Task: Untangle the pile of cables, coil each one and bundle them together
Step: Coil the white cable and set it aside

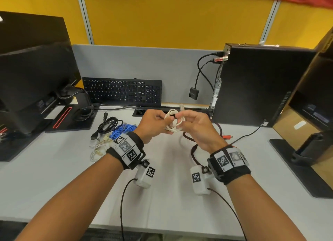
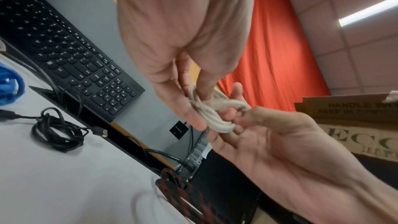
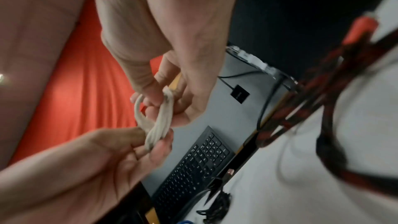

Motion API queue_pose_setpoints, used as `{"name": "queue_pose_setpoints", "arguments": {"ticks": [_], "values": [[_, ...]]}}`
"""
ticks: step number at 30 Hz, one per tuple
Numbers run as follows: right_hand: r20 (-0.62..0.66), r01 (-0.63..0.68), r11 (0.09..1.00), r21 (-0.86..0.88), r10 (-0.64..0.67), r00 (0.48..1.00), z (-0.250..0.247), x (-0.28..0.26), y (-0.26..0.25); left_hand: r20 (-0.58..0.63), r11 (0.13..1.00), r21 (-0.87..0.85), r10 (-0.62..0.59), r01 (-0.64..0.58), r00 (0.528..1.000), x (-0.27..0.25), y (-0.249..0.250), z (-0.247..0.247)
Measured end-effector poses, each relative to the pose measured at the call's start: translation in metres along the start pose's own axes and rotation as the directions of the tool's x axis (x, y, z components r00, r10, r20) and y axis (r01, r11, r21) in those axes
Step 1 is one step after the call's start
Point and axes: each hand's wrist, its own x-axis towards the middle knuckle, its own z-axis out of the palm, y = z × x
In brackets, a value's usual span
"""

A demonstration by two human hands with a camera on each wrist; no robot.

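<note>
The coiled white cable [image 1: 173, 120] is held above the middle of the pale grey desk [image 1: 54, 177], between the left hand [image 1: 153, 122] at 9 o'clock and the right hand [image 1: 198, 127] at 3 o'clock. On the desk, at 9 o'clock from the hands, the coiled black cable [image 1: 108, 123] is placed, with the bundled blue cable [image 1: 123, 130] just beside it at its 3 o'clock and the tangled cream cable [image 1: 98, 148] at its 6 o'clock. The red-and-black braided cable [image 1: 193, 150] is laid beneath the right hand. The black keyboard [image 1: 123, 92] is propped at 11 o'clock, the black monitor [image 1: 34, 69] at 9 o'clock, and the black computer tower [image 1: 255, 85] at 2 o'clock.
</note>
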Motion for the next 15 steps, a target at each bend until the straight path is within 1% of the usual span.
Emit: {"name": "queue_pose_setpoints", "arguments": {"ticks": [2,4,6,7,8,10,12,15], "values": [[-0.061,0.109,0.963,-0.247,-0.128,0.99,0.003,0.001,-0.001,-0.044,0.998,-0.055,0.003,-0.005,0.999,-0.001,-0.003,0.003],[-0.11,0.205,0.873,-0.442,-0.279,0.954,0.006,0.002,0.0,-0.067,0.994,-0.111,-0.006,-0.002,0.998,-0.002,-0.004,0.006],[-0.163,0.246,0.792,-0.559,-0.396,0.904,0.005,0.004,0.002,-0.021,0.988,-0.151,-0.012,0.009,1.0,-0.004,-0.002,0.006],[-0.183,0.257,0.776,-0.577,-0.429,0.884,0.004,0.006,0.003,0.025,0.986,-0.169,-0.009,0.013,1.0,-0.005,-0.001,0.005],[-0.199,0.264,0.784,-0.561,-0.437,0.877,0.003,0.008,0.003,0.068,0.984,-0.179,-0.003,0.016,0.998,-0.007,-0.001,0.004],[-0.219,0.261,0.855,-0.448,-0.387,0.895,0.005,0.01,0.004,0.113,0.989,-0.148,0.02,-0.003,0.993,-0.009,0.0,0.002],[-0.203,0.243,0.915,-0.323,-0.318,0.926,0.006,0.011,0.005,0.102,0.997,-0.054,0.067,-0.062,0.993,-0.01,0.0,0.003],[-0.14,0.182,0.957,-0.224,-0.217,0.966,0.006,0.01,0.005,0.051,0.978,0.132,0.155,-0.161,0.987,-0.012,-0.005,0.004]]}}
